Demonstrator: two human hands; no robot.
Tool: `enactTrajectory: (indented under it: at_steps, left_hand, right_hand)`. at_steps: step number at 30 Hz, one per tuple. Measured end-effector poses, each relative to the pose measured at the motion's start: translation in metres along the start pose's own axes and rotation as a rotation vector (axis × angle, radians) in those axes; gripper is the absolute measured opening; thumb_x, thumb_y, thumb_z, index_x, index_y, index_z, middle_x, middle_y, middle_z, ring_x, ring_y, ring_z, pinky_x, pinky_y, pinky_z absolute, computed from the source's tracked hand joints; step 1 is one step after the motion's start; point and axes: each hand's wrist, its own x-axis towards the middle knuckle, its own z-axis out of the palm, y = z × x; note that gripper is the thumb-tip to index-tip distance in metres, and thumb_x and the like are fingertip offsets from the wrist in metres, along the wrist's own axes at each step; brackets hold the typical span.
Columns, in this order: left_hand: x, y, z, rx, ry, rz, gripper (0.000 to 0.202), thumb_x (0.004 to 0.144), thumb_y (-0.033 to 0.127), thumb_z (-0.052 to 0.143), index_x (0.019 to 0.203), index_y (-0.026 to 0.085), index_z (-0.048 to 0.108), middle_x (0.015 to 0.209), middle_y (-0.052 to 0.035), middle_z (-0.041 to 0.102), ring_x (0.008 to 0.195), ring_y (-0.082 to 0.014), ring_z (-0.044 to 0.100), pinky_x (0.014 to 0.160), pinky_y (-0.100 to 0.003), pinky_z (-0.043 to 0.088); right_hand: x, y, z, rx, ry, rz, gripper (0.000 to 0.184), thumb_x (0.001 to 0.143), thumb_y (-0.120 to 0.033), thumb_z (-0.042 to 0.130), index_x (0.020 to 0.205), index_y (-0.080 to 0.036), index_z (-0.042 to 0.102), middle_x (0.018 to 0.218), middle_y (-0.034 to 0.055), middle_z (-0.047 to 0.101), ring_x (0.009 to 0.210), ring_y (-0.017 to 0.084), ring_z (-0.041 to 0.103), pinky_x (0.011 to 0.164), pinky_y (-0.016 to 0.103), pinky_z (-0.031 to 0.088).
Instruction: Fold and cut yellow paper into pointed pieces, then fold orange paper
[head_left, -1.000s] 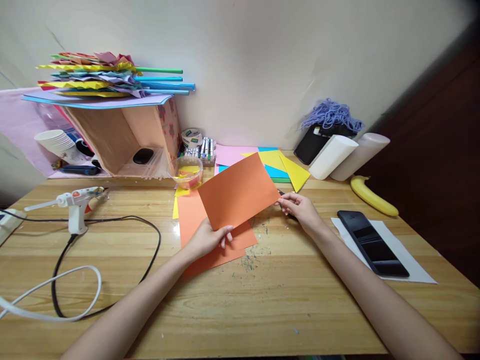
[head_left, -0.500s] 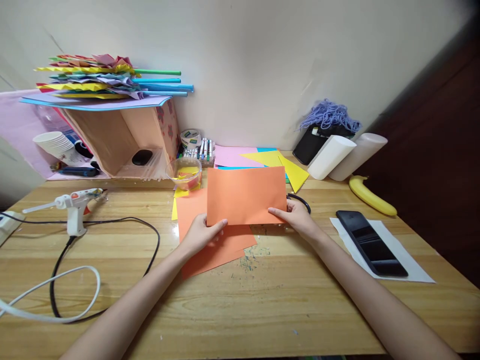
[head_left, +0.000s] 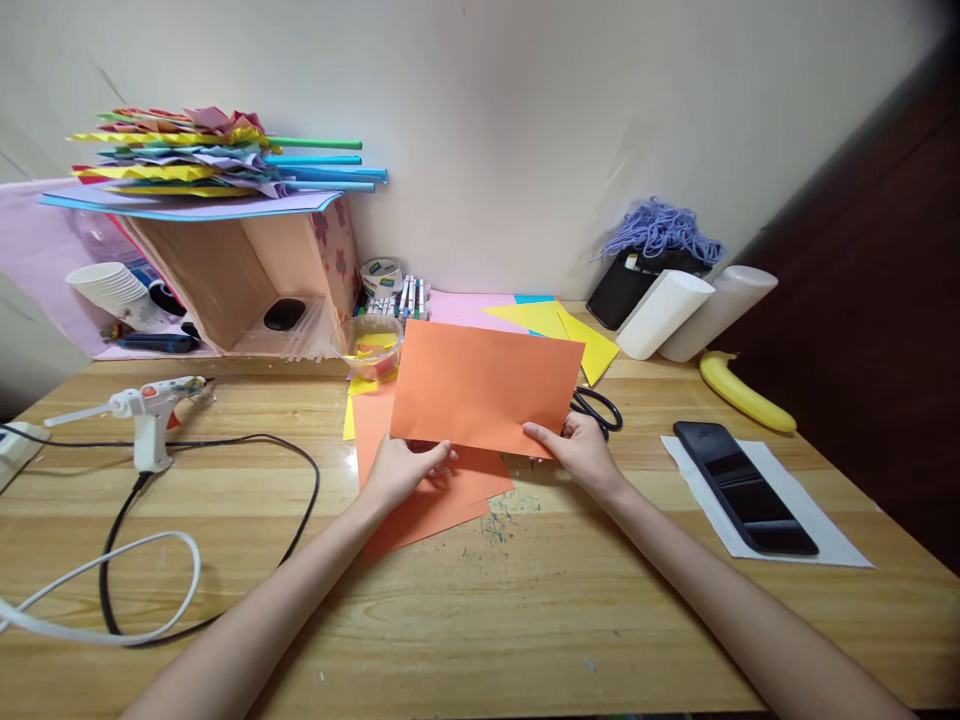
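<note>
An orange sheet of paper is held up above the desk, its right end a little lower than its left. My right hand pinches its lower right part, thumb in front and fingers behind. My left hand is at the lower left corner, close against the bottom edge. Its thumb lies just below that edge, apart from the curled fingers, with no paper visible between them. More orange sheets lie on the desk beneath. Black scissor handles show just behind my right hand.
A glue gun with looping cables stands left. Behind are an open box topped with paper flowers, a clear tub, markers and yellow paper. Right are white rolls, a banana and a phone.
The held orange sheet has tilted, its right end dropping. My right hand has slid slightly left and down. My left thumb has come off the front of the sheet.
</note>
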Motion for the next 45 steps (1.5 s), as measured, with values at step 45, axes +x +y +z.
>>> enactTrajectory:
  at_steps: [45]
  left_hand:
    - [-0.008, 0.002, 0.008, -0.228, -0.151, 0.075, 0.044, 0.06, 0.028, 0.074, 0.096, 0.011, 0.056, 0.092, -0.01, 0.068, 0.072, -0.0192, 0.066, 0.062, -0.028, 0.054]
  right_hand:
    - [-0.012, 0.0, 0.024, 0.085, -0.456, 0.081, 0.037, 0.065, -0.041, 0.069, 0.089, -0.013, 0.062, 0.076, 0.007, 0.066, 0.059, 0.015, 0.057, 0.056, 0.028, 0.047]
